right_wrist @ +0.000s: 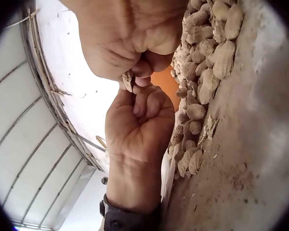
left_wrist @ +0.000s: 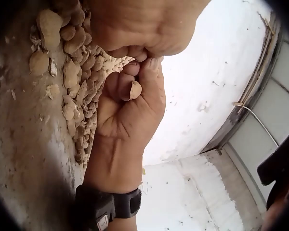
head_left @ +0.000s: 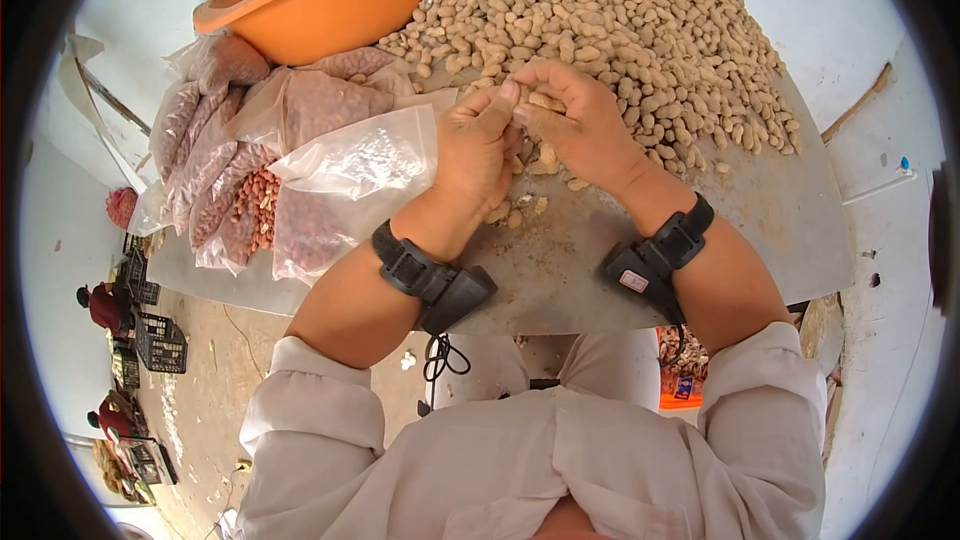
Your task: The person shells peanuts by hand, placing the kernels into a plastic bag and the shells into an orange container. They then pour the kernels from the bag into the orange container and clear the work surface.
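Both hands meet over the near edge of a large heap of unshelled peanuts (head_left: 600, 30). My right hand (head_left: 585, 130) curls its fingers round a peanut (right_wrist: 128, 81), whose pale shell also shows beside the thumb in the left wrist view. Against it, fingertip to fingertip, my left hand (head_left: 475, 145) has its thumb and curled fingers pinched together at the peanut. What lies between the touching fingertips is mostly hidden. A few loose peanuts and shell bits (head_left: 520, 210) lie on the metal tabletop (head_left: 560, 280) below the hands.
Clear plastic bags of red peanut kernels (head_left: 260, 205) are piled to the left, close beside the left forearm. An orange basin (head_left: 320, 0) stands behind them. Black crates (head_left: 160, 342) sit on the floor at far left, with people nearby. Below the table is an orange container (head_left: 682, 402).
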